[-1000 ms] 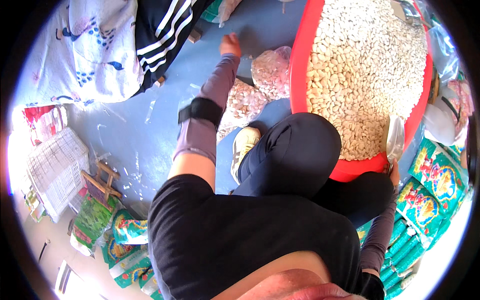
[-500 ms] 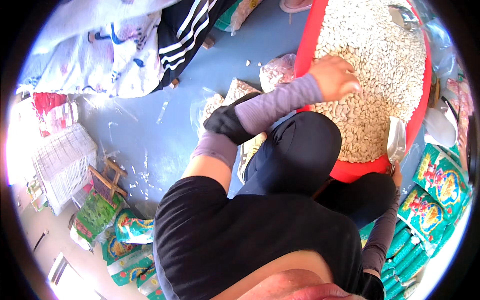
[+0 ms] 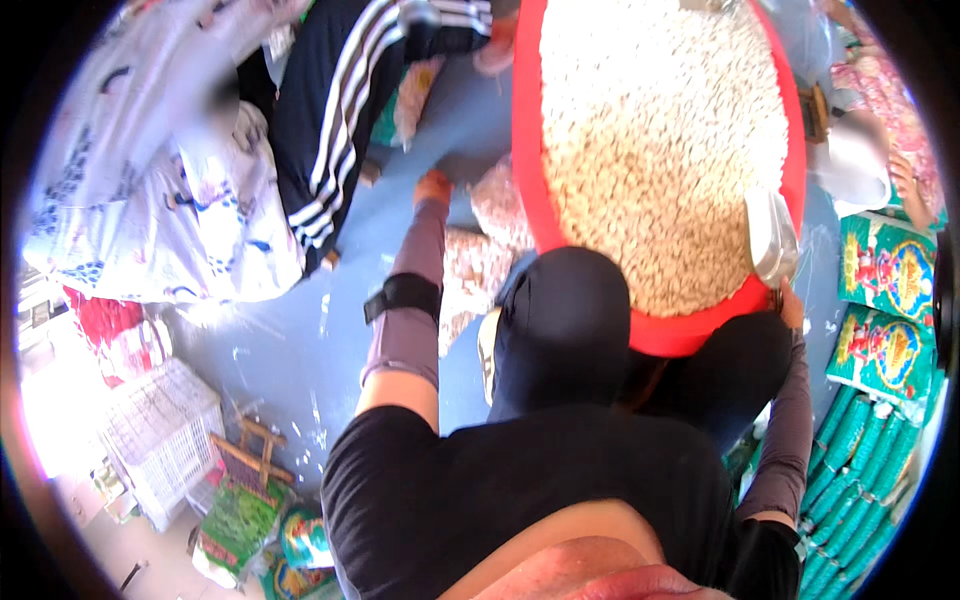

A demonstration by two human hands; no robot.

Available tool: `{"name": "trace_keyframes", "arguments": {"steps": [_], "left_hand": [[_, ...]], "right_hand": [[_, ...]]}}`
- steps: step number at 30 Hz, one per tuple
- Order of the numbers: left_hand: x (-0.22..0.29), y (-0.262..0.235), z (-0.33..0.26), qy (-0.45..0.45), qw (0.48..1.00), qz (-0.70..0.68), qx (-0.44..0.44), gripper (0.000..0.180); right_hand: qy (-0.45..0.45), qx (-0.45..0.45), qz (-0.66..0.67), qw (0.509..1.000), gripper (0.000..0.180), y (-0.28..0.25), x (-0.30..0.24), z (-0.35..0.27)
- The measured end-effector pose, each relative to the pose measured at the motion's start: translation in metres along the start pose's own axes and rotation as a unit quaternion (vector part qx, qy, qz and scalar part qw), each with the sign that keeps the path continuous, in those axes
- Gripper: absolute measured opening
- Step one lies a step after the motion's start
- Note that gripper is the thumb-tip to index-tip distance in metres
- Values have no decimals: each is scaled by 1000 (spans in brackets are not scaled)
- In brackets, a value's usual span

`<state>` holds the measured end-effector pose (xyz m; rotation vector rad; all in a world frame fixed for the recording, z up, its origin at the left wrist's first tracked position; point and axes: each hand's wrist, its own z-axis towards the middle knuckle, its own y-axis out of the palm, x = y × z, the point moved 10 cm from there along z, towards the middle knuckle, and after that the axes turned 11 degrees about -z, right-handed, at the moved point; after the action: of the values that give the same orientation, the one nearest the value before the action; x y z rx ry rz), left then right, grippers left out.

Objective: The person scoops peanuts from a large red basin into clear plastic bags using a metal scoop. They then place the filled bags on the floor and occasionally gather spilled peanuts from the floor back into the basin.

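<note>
Left hand [image 3: 433, 187] beside filled clear bags [image 3: 497, 207], red basin [image 3: 524, 150] of pale kernels [image 3: 650, 140]

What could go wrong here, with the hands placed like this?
1. The left hand reaches down to the floor beside clear filled bags; leaning further may tip the red basin, heaped with pale kernels.
2. The right hand is at the rim by the metal scoop, which may slide off.
</note>
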<state>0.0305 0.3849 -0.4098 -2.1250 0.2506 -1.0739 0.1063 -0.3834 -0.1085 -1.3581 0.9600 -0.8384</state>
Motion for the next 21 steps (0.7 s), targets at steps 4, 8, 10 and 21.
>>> {"name": "trace_keyframes", "arguments": {"steps": [4,8,10,21], "left_hand": [[-24,57,32,57,947,304,-87,44],[-28,47,25,-19,965,257,-53,48],[-14,10,17,-44,990,135,-6,38],[447,-65,-252,367,898,-165,-179,21]], "right_hand": [[226,-116,101,962,44,-4,39,3],[231,-41,54,971,45,-45,-15,15],[274,-2,110,955,42,-37,-1,6],[466,147,263,832,41,134,103,-228]]}}
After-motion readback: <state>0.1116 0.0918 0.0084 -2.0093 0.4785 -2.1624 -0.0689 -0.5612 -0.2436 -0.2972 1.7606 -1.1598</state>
